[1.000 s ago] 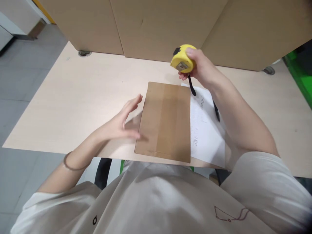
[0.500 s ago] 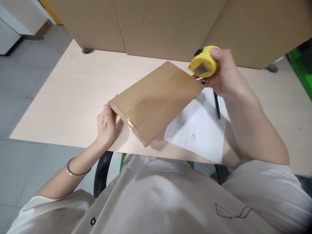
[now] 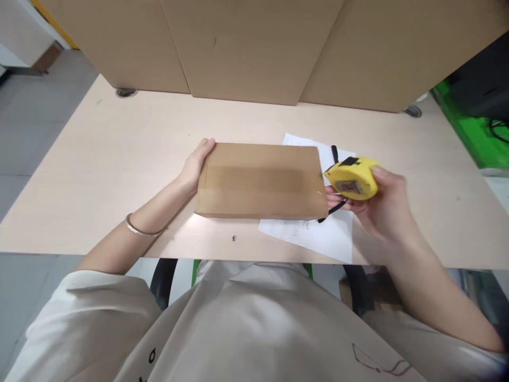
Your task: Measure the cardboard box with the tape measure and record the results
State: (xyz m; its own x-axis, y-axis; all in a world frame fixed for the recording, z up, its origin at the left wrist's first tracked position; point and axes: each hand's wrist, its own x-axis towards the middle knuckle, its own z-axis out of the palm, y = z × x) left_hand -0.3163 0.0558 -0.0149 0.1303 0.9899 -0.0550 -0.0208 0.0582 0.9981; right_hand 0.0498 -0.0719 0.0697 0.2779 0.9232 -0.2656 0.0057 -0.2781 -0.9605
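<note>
A brown cardboard box [image 3: 262, 180] is in front of me, its long side running left to right, over part of a printed paper sheet [image 3: 306, 239]. Against the box's left end, my left hand [image 3: 199, 164] grips it with the thumb at the top corner. My right hand [image 3: 382, 204] is closed round a yellow tape measure [image 3: 353, 178] beside the right end. Its lower fingers reach to the box's right end, and their tips are partly hidden. A black strap [image 3: 336, 208] hangs below the tape measure. Behind it, a black pen [image 3: 334, 154] shows in part on the sheet.
Tall cardboard panels [image 3: 254, 48] stand along the back of the light wooden table [image 3: 99, 175]. Cable holes [image 3: 126, 92] sit near the back corners. A small dark mark [image 3: 234, 238] is on the tabletop near the front edge. Green and black items stand at the right.
The box has turned from a slanted, tilted pose to lie level across my view. My right hand came down and nearer with the tape measure; my left hand moved up and right.
</note>
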